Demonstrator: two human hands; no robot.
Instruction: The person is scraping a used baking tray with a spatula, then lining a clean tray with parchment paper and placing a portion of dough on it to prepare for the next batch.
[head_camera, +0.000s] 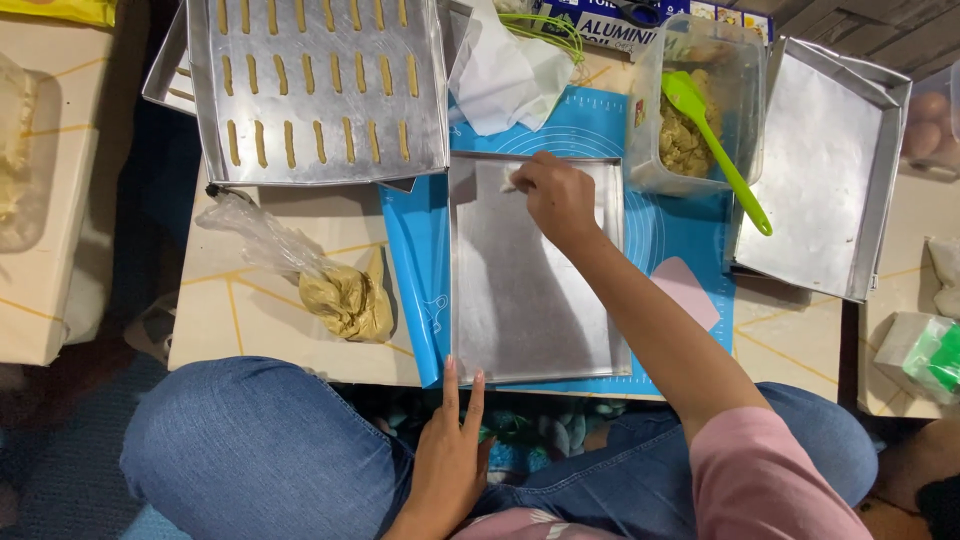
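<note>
Steadying our tray with flat left fingers, our right hand pinches a white scrap, best rubbed evenly into corners

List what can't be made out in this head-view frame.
- What the right hand pinches: a small white bit on the empty tray, mostly hidden by the fingers.
- Clear tub contents: blurred behind its wall and the green spatula.
- Tray of piped strips: top cut off by the frame edge.
</note>
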